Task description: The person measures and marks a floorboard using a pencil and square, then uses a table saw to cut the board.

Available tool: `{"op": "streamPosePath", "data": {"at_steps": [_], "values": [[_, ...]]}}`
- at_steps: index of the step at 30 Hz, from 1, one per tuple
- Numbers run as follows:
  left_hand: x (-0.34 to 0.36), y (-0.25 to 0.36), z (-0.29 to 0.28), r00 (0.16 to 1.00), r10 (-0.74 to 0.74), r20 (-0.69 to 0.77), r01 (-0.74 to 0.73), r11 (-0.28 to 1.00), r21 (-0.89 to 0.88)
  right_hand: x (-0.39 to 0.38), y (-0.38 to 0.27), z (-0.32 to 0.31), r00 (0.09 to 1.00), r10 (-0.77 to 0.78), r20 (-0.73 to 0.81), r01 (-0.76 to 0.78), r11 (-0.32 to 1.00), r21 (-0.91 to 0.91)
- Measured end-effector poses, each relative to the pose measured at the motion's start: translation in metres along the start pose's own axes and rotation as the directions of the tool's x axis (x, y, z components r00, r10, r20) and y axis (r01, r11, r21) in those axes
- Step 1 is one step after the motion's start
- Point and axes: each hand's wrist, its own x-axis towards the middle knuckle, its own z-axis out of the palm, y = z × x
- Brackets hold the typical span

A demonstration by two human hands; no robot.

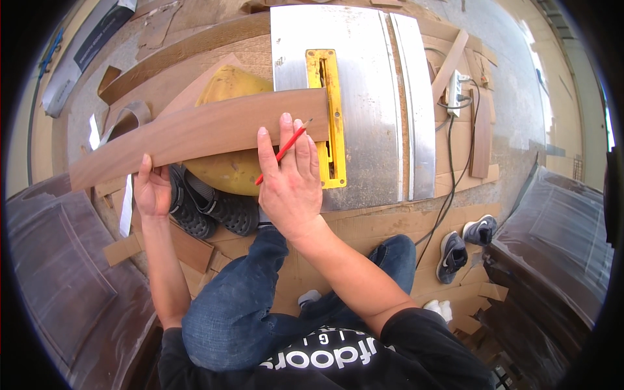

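Note:
A long brown wooden plank [214, 127] lies at a slant, its right end over the yellow throat plate [335, 159] of a silver table saw [367, 123]. My left hand [154, 190] grips the plank's near edge toward its left end, fingers partly hidden beneath. My right hand [291, 175] rests on the plank near the throat plate, fingers stretched forward. A red pencil [283, 153] is held slantwise between those fingers, its tip pointing up and right. Whether a blade stands in the plate's slot, I cannot tell.
A yellow rounded housing [224, 172] sits under the plank, beside dark clogs [237, 211]. A white power strip [454, 94] with black cables lies right of the saw. Sneakers [453, 257] stand on cardboard [351, 227]. Plastic-wrapped dark panels [552, 240] flank both sides.

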Motion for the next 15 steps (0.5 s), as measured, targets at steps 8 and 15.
{"op": "streamPosePath", "data": {"at_steps": [8, 15], "values": [[-0.022, 0.004, -0.007, 1.000, -0.011, 0.003, 0.011, 0.999, -0.041, -0.019, -0.002, -0.029, 0.999, -0.016, 0.038, 0.015, 1.000, 0.024], [-0.063, 0.097, 0.045, 0.960, 0.111, 0.259, -0.173, 0.958, 0.230, -0.027, 0.026, -0.137, 0.981, -0.161, -0.106, 0.188, 0.927, 0.326]]}}
